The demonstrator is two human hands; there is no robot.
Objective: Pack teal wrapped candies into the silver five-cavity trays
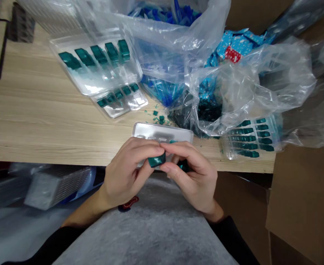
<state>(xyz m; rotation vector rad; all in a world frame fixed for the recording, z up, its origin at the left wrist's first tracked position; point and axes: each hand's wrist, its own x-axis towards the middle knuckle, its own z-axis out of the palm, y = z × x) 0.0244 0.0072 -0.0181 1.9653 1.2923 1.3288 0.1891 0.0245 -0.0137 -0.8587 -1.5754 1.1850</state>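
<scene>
Over the table's front edge, my left hand (131,169) is closed, pinching a glossy dark teal plastic piece (156,160) shaped like a keycap between thumb and fingers. The fingertips of my right hand (196,171) meet that piece from the other side. A second dark teal piece (183,165) is tucked under the curled fingers of my right hand. Just behind both hands lies a shallow clear-and-white plastic tray (162,129), partly covered by them, with a bit of teal in it. Small teal scraps (161,118) are scattered on the table beyond it.
An open clear blister tray (87,82) with teal pieces lies at the back left, another tray (254,138) at the right. Clear bags (162,40) hold blue scraps and light-blue wrappers (233,42). A cardboard box (302,198) stands right of the wooden table (40,121).
</scene>
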